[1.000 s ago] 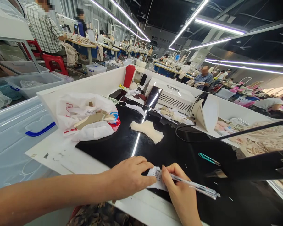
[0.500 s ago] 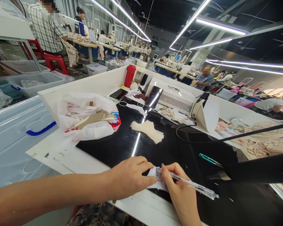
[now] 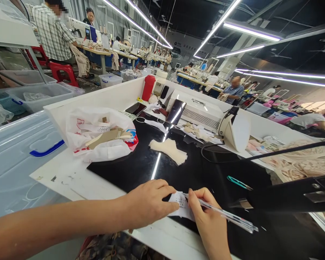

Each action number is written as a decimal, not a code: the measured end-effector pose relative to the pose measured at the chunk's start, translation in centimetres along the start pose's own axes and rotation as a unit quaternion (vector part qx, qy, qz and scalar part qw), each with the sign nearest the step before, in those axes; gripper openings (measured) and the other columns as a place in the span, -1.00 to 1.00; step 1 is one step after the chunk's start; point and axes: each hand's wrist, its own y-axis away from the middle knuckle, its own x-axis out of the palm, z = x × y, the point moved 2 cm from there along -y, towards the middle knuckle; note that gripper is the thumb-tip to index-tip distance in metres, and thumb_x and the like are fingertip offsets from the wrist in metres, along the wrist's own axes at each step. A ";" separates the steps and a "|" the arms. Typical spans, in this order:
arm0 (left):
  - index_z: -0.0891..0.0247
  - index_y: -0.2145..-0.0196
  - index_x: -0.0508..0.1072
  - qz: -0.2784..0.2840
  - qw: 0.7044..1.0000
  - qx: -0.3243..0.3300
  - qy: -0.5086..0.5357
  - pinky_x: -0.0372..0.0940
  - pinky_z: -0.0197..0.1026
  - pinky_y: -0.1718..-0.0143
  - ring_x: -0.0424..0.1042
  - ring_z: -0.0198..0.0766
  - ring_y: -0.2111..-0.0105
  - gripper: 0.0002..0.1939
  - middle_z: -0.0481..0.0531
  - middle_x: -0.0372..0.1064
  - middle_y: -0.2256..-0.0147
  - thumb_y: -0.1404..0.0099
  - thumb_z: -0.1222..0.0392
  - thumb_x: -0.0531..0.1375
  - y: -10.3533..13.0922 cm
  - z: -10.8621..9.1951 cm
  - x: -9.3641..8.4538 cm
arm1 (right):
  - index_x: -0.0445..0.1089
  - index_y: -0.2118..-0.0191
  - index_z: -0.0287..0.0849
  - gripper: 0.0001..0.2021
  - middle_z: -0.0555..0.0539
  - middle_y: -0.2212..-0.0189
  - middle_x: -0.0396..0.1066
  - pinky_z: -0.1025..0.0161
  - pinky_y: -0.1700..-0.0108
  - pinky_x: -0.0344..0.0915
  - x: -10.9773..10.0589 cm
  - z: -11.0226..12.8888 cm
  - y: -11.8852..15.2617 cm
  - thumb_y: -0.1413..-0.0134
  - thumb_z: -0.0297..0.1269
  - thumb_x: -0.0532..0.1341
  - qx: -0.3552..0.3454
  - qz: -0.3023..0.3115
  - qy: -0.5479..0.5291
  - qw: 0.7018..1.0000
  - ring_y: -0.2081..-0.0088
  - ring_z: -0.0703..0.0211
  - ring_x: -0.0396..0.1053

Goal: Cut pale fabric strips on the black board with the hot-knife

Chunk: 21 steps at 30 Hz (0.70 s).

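A white piece [image 3: 182,203] with rows of small dark marks or holes lies at the near edge of the black tabletop. My left hand [image 3: 148,202] lies over its left end, thumb and fingers spread and pressing it down. In a writing grip, my right hand [image 3: 209,215] is closed on clear-barrelled pens [image 3: 234,219] bunched together. Their tips meet the piece's right part; my fingers partly hide them. Beyond my hands rests a stack of cream cut pieces [image 3: 169,150].
A white plastic bag [image 3: 103,135] of cut pieces sits left. Teal-handled snips [image 3: 238,182] lie right, near a dark arm [image 3: 292,193]. A lamp shade [image 3: 235,128], a phone [image 3: 176,112] and a red bottle [image 3: 148,87] stand along the back. Co-workers sit farther off.
My right hand and the pens have moved slightly right, uncovering more of the marked piece. My left hand stays almost where it was.
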 end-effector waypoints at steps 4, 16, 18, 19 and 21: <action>0.19 0.10 0.49 0.000 1.000 0.000 0.003 0.39 -0.13 0.07 0.39 -0.12 0.08 -0.85 0.11 0.45 0.01 -0.43 0.28 0.14 0.1 0.2 0.3 | 0.28 0.53 -0.10 -0.57 0.07 0.60 0.26 0.31 0.49 0.15 -0.1 0.4 0.2 -0.17 0.13 0.21 0.026 -0.007 -0.023 0.999 0.55 0.24 0.17; 0.13 0.04 0.52 0.043 0.998 -0.015 0.047 0.40 -0.13 -0.03 0.40 -0.15 0.03 -0.80 0.04 0.46 -0.04 -0.44 0.23 0.16 0.0 0.7 -0.9 | 0.51 0.28 -0.06 -0.51 -0.01 0.45 0.48 0.29 0.50 0.18 0.6 -0.1 0.3 -0.20 0.26 0.10 0.021 0.030 -0.092 0.995 0.48 0.17 0.32; 0.13 0.04 0.52 0.045 0.998 -0.014 0.046 0.40 -0.13 -0.03 0.40 -0.15 0.03 -0.80 0.04 0.45 -0.05 -0.44 0.24 0.15 0.1 0.7 -0.8 | 0.51 0.33 -0.07 -0.49 -0.01 0.46 0.48 0.30 0.47 0.23 0.8 -0.2 0.0 -0.20 0.28 0.09 0.010 0.039 -0.093 0.995 0.48 0.18 0.33; 0.14 0.04 0.52 0.042 0.998 -0.014 0.045 0.40 -0.13 -0.04 0.40 -0.15 0.03 -0.80 0.04 0.45 -0.05 -0.44 0.24 0.15 0.1 0.7 -0.7 | 0.51 0.34 -0.07 -0.48 0.00 0.48 0.46 0.31 0.45 0.25 0.9 -0.2 -0.2 -0.20 0.28 0.08 0.006 0.043 -0.096 0.994 0.49 0.18 0.33; 0.14 0.05 0.53 0.029 0.998 -0.014 0.046 0.40 -0.14 -0.04 0.41 -0.16 0.04 -0.81 0.03 0.46 -0.05 -0.44 0.24 0.15 0.2 0.9 -0.5 | 0.52 0.34 -0.07 -0.47 0.01 0.53 0.42 0.31 0.45 0.27 1.1 -0.2 -0.5 -0.19 0.30 0.08 -0.003 0.050 -0.105 0.993 0.51 0.18 0.33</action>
